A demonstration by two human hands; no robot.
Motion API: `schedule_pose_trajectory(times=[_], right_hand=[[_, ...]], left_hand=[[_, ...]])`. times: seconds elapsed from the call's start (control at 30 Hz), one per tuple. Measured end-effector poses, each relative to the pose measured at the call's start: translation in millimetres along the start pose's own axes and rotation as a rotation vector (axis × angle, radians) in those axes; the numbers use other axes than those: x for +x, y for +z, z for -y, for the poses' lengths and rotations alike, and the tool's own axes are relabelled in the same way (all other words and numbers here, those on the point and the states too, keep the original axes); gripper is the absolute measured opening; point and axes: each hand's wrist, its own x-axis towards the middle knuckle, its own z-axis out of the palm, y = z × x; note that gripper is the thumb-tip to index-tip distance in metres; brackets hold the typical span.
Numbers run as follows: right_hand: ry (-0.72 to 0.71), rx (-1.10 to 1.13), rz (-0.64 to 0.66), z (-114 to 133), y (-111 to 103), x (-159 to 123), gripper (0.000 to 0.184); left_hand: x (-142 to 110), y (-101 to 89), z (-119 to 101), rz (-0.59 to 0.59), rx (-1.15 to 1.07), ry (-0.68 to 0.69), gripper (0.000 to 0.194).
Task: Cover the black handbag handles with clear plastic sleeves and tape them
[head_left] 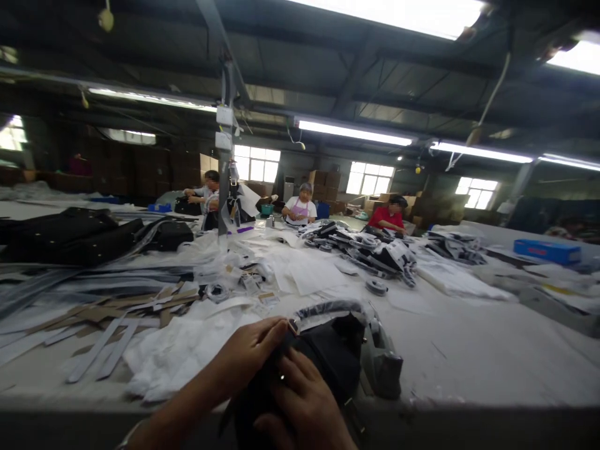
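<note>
A black bag [330, 356] stands at the table's near edge, its handle [330, 307] wrapped in clear plastic. My left hand [253, 347] grips the bag's upper left edge, fingers pressed together beside a small metal fitting [293, 327]. Lower down, my right hand [309, 400] holds the bag's near side, with fingers bent and the thumb apart. A small shiny stud [282, 377] shows by the right fingers. What lies under both hands is hidden, and the bag's lower part is dark. Against the bag's right side sits a grey plastic-wrapped piece [387, 369].
White wrapping sheets [173, 350] and cardboard strips [107, 312] lie left. Black bags [70, 234] are piled far left. Plastic-wrapped straps [375, 250] heap mid-table, and a blue box [546, 251] sits right. A post [225, 162] rises beyond; several people work across the table.
</note>
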Motion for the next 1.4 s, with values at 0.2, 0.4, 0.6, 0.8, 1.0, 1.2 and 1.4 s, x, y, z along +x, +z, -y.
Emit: schedule_pose_trajectory(times=[0.2,0.4,0.6,0.8,1.0,1.2,1.4], right_hand=[[0.431,0.546,-0.245,-15,-19,-8,0.028],[0.817,1.396,-0.389,-33,-42,10,0.052],[0.695,1.387,-0.533,-22,-61,45,0.037],[0.634,1.243,-0.377,0,-36,46,0.036],[0.539,0.941,-0.36,2,-24,36,0.029],[0.589,1.144,-0.4,5,-34,38,0.041],[0.643,1.526,-0.612,-6,-46,48,0.05]], left_hand=[[23,-9.1,-39,0.203,-0.269,-0.094,0.056],[4,-7.7,-35,0.157,-0.396,-0.098,0.059],[-7,6.5,-26,0.135,-0.296,-0.035,0.036],[-9,15.2,-18,-0.051,-0.288,0.031,0.03],[-12,16.2,-11,-0.024,-0.548,0.111,0.049],[-10,12.1,-31,0.038,-0.562,0.114,0.039],[-3,11.1,-30,0.037,-0.276,0.093,0.036]])
